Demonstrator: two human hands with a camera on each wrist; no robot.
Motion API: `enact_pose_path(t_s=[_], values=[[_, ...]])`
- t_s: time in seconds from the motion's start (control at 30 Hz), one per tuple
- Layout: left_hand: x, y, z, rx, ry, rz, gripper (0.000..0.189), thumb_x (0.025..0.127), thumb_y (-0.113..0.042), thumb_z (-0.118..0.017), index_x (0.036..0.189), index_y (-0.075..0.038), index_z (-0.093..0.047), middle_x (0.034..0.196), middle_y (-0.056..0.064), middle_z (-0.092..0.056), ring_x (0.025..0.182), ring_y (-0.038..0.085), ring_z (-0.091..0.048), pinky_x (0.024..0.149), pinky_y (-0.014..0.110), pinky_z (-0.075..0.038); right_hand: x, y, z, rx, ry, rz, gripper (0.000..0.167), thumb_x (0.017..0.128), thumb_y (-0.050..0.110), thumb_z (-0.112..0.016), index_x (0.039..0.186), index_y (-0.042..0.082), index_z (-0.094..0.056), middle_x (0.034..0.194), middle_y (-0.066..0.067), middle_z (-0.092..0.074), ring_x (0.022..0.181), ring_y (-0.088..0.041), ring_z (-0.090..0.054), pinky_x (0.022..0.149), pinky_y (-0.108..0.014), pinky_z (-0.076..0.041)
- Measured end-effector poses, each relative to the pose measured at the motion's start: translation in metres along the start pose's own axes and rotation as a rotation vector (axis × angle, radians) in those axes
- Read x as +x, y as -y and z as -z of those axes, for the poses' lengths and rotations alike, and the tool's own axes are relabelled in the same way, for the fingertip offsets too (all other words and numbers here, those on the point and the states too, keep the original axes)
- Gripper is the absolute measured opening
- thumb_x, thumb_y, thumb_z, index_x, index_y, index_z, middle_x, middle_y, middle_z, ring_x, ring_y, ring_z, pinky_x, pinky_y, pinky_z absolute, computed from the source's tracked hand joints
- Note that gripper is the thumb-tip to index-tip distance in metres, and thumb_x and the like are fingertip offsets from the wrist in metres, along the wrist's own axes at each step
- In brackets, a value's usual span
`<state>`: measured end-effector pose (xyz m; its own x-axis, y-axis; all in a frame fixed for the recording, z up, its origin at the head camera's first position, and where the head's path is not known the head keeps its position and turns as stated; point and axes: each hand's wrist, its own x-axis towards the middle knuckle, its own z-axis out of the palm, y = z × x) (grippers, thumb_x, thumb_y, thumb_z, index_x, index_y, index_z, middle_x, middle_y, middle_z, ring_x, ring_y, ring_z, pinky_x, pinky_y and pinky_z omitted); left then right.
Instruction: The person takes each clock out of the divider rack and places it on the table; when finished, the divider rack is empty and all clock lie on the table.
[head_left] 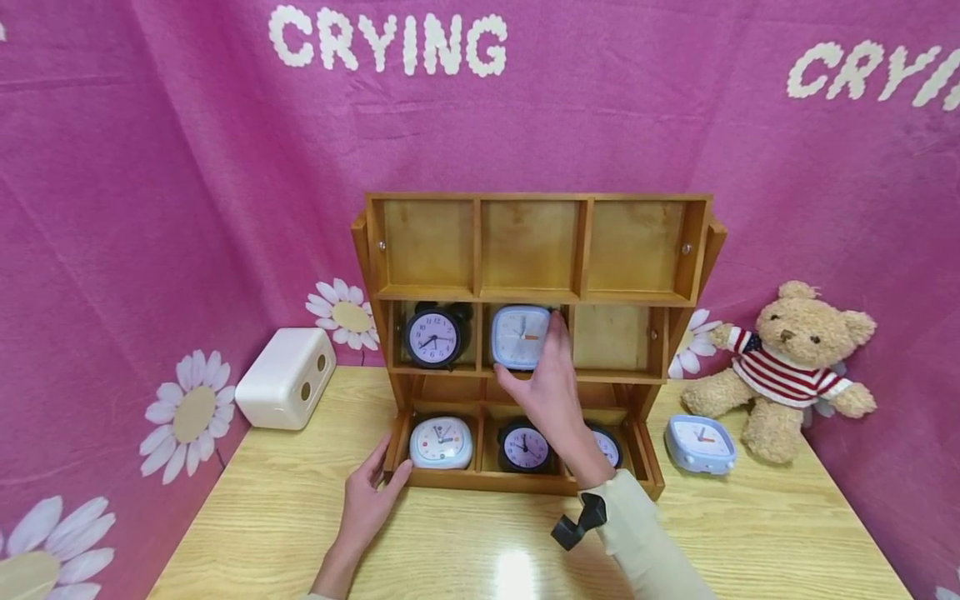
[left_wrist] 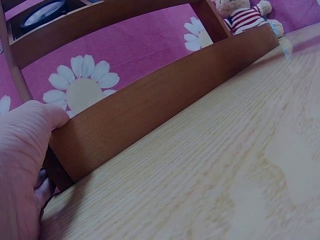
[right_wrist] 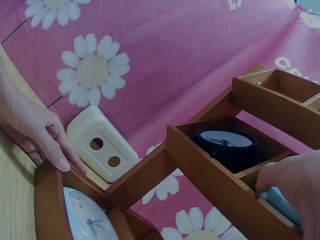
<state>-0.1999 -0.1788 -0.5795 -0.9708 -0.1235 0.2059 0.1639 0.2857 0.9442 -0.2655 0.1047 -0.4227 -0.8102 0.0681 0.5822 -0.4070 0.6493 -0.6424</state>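
A three-tier wooden display shelf stands on the table. In its middle tier's centre compartment sits a light-blue square alarm clock; my right hand holds it, thumb at the lower edge and fingers at the right side. With my left hand I grip the shelf's bottom left corner, thumb over the front board. A black round alarm clock occupies the compartment left of the blue one. The bottom tier holds a white-and-blue clock, a black clock and another dark-rimmed clock, partly behind my right forearm.
Right of the shelf, a blue alarm clock lies tilted back on the table, beside a teddy bear in a striped sweater. At the left stands a white box with two round holes. Pink cloth hangs behind.
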Motion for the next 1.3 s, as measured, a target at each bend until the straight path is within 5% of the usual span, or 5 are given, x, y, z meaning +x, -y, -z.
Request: enact_pose_path(t_s=[0.53,1.3], values=[[0.000,0.002,-0.001,0.011,-0.009,0.029,0.065,0.098,-0.020,-0.076,0.153,0.000,-0.049,0.156,0.022,-0.048,0.139,0.042,-0.050,0.111,0.056,-0.044,0.014,0.002,-0.007,-0.104,-0.020,0.048,0.113,0.071,0.034,-0.094,0.157,-0.002,-0.030,0.152,-0.031,-0.043,0.131,-0.046,-0.051,0.109,-0.059,-0.048],[0.001,0.001,0.000,0.018,-0.011,0.012,0.065,0.097,-0.024,-0.077,0.152,-0.002,-0.052,0.154,0.022,-0.049,0.138,0.042,-0.050,0.110,0.056,-0.046,-0.011,0.005,0.020,0.046,-0.081,0.089,0.115,0.068,0.034,-0.092,0.159,-0.002,-0.032,0.149,-0.024,-0.048,0.121,-0.038,-0.055,0.094,-0.056,-0.055]])
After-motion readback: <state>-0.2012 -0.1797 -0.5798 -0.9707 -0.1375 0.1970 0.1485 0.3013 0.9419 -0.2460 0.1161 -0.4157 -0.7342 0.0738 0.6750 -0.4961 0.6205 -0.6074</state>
